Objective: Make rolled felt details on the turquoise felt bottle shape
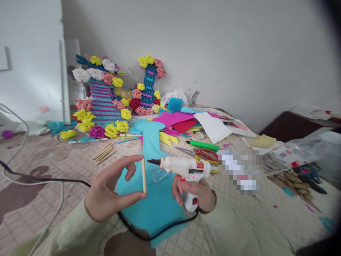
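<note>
Between the thumb and index finger of my left hand [109, 190], a short wooden stick [144, 176] is pinched by its two ends, standing nearly upright. My right hand [198, 192] grips a white hot glue gun [183, 167] by its handle, fingers at the orange trigger. The dark nozzle points left, close to the stick's upper part; whether they touch I cannot tell. Below both hands lies a blue guitar-shaped piece [153, 209] with its neck pointing away from me. Several similar wooden sticks [103, 154] rest on the table to the left.
Two flower-trimmed pieces [102, 103] [149, 85] lean on the wall. Coloured paper [170, 121], a green marker-like object [204, 145] and red-handled scissors [206, 153] lie behind the glue gun. A black cord [71, 181] crosses the left side. Peanuts [293, 183] sit at right.
</note>
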A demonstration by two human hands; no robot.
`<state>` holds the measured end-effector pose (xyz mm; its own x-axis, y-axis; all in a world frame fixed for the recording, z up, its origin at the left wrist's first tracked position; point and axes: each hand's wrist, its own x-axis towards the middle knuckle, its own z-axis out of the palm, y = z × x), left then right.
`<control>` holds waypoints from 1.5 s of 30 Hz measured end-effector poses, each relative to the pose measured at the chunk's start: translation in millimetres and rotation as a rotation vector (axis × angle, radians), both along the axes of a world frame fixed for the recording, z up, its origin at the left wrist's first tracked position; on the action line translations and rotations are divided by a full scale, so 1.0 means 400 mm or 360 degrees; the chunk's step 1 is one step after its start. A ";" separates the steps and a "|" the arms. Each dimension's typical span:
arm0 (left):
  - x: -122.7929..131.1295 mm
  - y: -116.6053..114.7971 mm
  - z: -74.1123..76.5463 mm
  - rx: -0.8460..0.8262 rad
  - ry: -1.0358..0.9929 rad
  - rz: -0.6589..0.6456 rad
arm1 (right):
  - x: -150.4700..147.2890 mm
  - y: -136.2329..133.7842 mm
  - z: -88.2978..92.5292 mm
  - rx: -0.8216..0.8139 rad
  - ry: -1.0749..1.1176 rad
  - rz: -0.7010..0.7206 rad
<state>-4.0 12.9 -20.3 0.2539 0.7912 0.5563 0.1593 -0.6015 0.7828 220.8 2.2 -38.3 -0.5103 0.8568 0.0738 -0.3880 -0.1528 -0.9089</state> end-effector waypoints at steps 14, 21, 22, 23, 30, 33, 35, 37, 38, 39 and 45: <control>0.003 -0.004 0.006 0.0078 0.0103 -0.0085 | -0.005 0.000 -0.005 0.0069 0.0015 -0.0035; 0.000 -0.004 0.005 0.0068 0.0091 -0.0075 | -0.004 0.000 -0.007 0.0034 0.0019 -0.0011; -0.001 -0.003 0.003 0.0067 0.0087 -0.0078 | -0.004 0.000 -0.006 0.0037 0.0027 -0.0014; -0.001 -0.002 0.001 0.0064 0.0081 -0.0084 | -0.005 -0.001 -0.005 0.0043 0.0034 -0.0016; -0.002 -0.001 -0.004 0.0051 0.0023 -0.0114 | -0.003 -0.003 -0.005 0.0065 0.0008 0.0003; -0.002 -0.001 -0.002 0.0061 0.0003 -0.0123 | -0.003 -0.004 -0.005 0.0067 0.0005 0.0015; -0.002 0.000 -0.001 0.0069 -0.0020 -0.0136 | -0.004 -0.005 -0.005 0.0061 0.0003 0.0007; -0.003 0.002 0.000 0.0065 -0.0029 -0.0138 | -0.004 -0.006 -0.004 0.0042 -0.0001 -0.0005; -0.003 0.003 0.000 0.0060 -0.0029 -0.0133 | -0.005 -0.006 -0.003 0.0028 -0.0004 -0.0012; -0.004 0.004 -0.001 0.0055 -0.0025 -0.0128 | -0.005 -0.007 -0.003 0.0020 -0.0006 -0.0019; -0.010 0.005 -0.005 0.0052 -0.0064 -0.0119 | -0.009 -0.010 -0.005 0.0047 -0.0025 -0.0022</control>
